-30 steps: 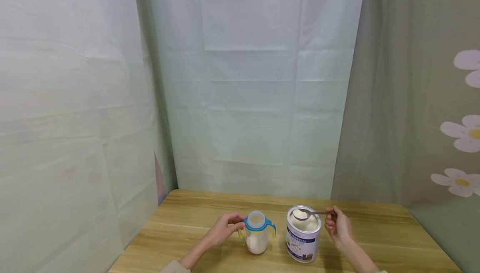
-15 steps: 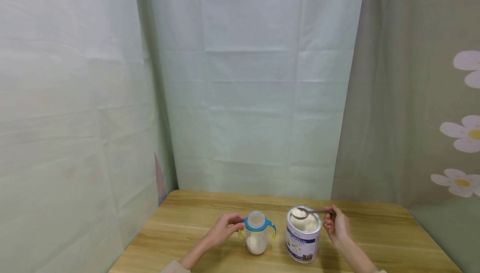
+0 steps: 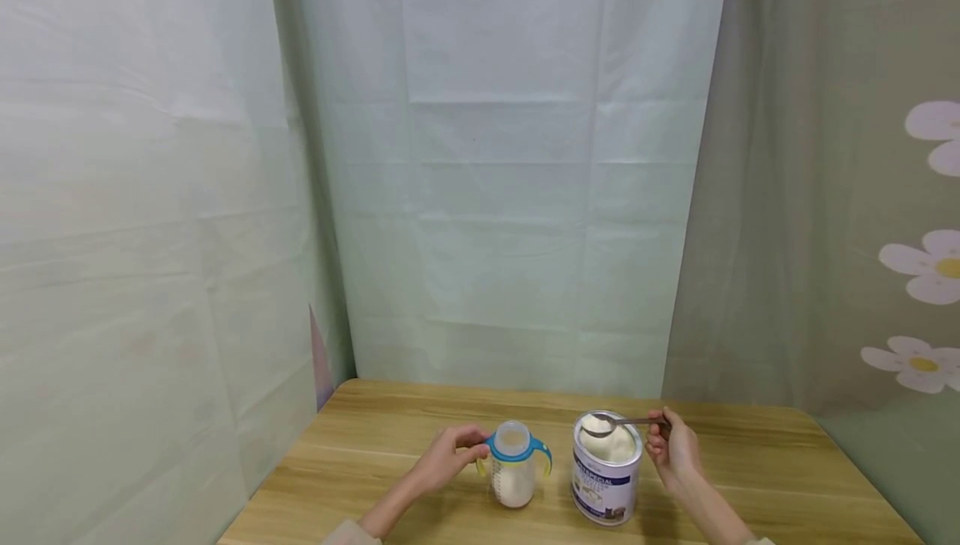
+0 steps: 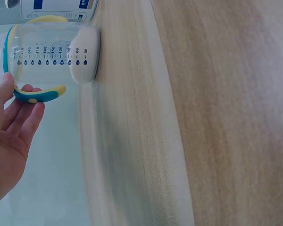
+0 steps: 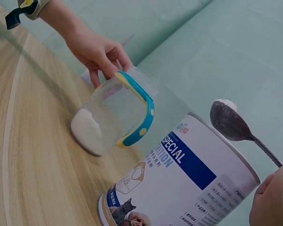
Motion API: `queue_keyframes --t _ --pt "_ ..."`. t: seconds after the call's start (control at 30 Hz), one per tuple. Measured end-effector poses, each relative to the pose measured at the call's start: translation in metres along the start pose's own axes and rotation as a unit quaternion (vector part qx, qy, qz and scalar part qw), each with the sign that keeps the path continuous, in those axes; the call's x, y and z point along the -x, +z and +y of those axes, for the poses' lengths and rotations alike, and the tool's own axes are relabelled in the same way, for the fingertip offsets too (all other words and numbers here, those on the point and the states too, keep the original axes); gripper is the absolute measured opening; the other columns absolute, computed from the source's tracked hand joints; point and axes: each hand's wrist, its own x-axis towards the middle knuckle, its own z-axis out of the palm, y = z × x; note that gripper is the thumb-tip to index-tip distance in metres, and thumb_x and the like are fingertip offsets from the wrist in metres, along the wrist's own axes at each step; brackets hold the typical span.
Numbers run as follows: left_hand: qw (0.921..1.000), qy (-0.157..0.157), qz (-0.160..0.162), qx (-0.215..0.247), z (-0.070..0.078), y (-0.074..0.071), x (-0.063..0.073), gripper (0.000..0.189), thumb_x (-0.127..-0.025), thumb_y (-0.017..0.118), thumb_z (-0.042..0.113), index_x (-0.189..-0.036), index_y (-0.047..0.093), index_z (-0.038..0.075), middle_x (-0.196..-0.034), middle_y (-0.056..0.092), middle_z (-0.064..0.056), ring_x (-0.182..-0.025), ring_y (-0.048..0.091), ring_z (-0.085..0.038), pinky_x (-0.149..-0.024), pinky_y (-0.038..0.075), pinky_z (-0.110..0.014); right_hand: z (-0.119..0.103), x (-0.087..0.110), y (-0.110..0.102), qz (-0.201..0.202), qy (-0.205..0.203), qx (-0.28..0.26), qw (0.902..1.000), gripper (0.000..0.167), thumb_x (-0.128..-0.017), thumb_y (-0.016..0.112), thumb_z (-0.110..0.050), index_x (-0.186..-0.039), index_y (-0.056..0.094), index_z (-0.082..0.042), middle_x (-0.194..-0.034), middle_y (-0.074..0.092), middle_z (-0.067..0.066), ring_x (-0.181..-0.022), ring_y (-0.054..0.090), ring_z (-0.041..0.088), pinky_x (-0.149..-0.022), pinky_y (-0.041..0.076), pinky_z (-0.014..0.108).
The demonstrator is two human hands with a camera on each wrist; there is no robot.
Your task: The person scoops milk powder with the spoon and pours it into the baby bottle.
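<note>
A clear baby bottle point(image 3: 513, 482) with a blue-and-yellow two-handled collar stands uncapped on the table, white powder in its bottom. My left hand point(image 3: 447, 455) holds one of its handles point(image 4: 40, 95), thumb at the collar and fingers curled behind. To the right stands an opened milk powder can point(image 3: 606, 491), filled with pale powder almost to the rim. In my right hand point(image 3: 677, 449), a metal spoon point(image 3: 602, 426) is gripped by its handle over the can's mouth. White powder point(image 5: 226, 103) shows at the edge of the spoon's bowl in the right wrist view.
The wooden table point(image 3: 405, 420) has rounded back corners. Pale green cloth point(image 3: 495, 278) hangs behind it and at both sides, with printed flowers point(image 3: 924, 364) on the right. The bottle and the can stand a short gap apart.
The spoon has shifted slightly left and up over the can, and less powder shows in its bowl. My left hand and the bottle have stayed put.
</note>
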Motion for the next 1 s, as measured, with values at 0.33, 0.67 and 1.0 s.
queue_keyframes --t 0.33,0.67,1.0 --pt "0.9999 0.015 0.004 -0.007 -0.0014 0.0001 0.0000 0.021 -0.095 0.061 0.020 -0.107 0.068 0.004 -0.100 0.073 -0.014 -0.086 0.069 -0.012 -0.074 0.054 -0.021 0.0002 0.0004 0.0042 0.005 -0.005 0.007 1.0000 0.047 -0.106 0.021 -0.022 -0.075 0.056 -0.017 -0.060 0.045 -0.010 -0.048 0.036 -0.001 -0.047 0.030 0.012" --pt "1.0000 0.006 0.005 -0.005 -0.0014 -0.0004 -0.0003 0.022 -0.095 0.061 0.023 -0.107 0.068 0.006 -0.101 0.072 -0.011 -0.086 0.068 -0.008 -0.074 0.054 -0.020 -0.0025 0.0014 0.0076 0.009 -0.004 0.010 0.9999 0.049 -0.106 0.022 -0.021 -0.072 0.057 -0.019 -0.059 0.045 -0.010 -0.048 0.036 -0.001 -0.047 0.030 0.012" --pt "1.0000 -0.006 0.001 0.000 -0.0012 -0.0003 -0.0009 0.021 -0.095 0.061 0.021 -0.107 0.068 0.006 -0.101 0.073 -0.010 -0.088 0.069 -0.016 -0.074 0.053 -0.020 -0.0056 0.0027 0.0099 0.012 -0.004 0.008 0.9999 0.049 -0.106 0.022 -0.021 -0.072 0.057 -0.018 -0.059 0.045 -0.010 -0.048 0.036 -0.001 -0.046 0.030 0.012"
